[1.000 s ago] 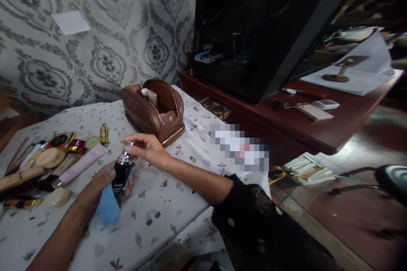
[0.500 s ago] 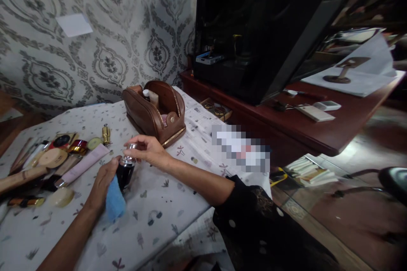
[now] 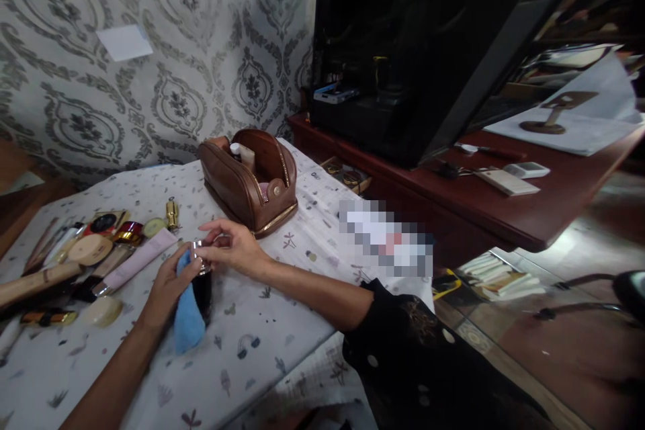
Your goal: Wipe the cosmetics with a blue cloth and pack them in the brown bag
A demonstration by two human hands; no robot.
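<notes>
A dark bottle (image 3: pixel 205 295) with a shiny silver cap (image 3: pixel 197 248) stands upright above the patterned tablecloth. My left hand (image 3: pixel 167 282) is closed around its left side, with a light blue cloth (image 3: pixel 188 324) pressed between palm and bottle and hanging down. The left thumb reaches the base of the cap. My right hand (image 3: pixel 236 248) pinches the cap from the right with thumb and fingertips. Just beyond sits an unzipped brown bag (image 3: pixel 242 191) holding a white-capped item and a pale tube. Whether the bottle's base touches the table is unclear.
Several cosmetics lie to the left, among them a pink tube (image 3: pixel 141 259), a beige compact (image 3: pixel 91 250), a round cream jar (image 3: pixel 104 311) and a gold tube (image 3: pixel 172 213). A black television (image 3: pixel 403 67) stands on a dark red desk (image 3: pixel 529 218) at the right.
The blue cloth has come up higher along the bottle, and my left thumb has moved up to the cap. My right hand stays at the cap. The view has shifted slightly.
</notes>
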